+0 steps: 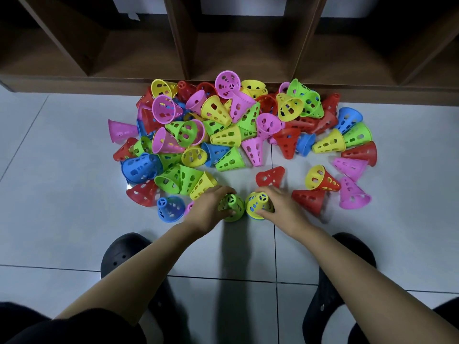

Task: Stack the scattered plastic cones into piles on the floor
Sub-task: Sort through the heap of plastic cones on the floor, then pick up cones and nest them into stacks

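Note:
A heap of perforated plastic cones (231,125) in red, yellow, green, pink and blue lies on the tiled floor in front of me. My left hand (207,207) grips an upright green cone (232,207) standing on the floor. Right beside it, my right hand (280,206) grips an upright yellow cone (257,204) that shows blue through its holes, so a blue cone seems nested under it. The two held cones nearly touch each other.
A dark wooden shelf unit (223,58) with open compartments backs the heap. Loose cones lie near my hands: a blue one (171,208) at the left, red ones (309,199) at the right. My two black shoes (119,256) flank the bare tiles below my arms.

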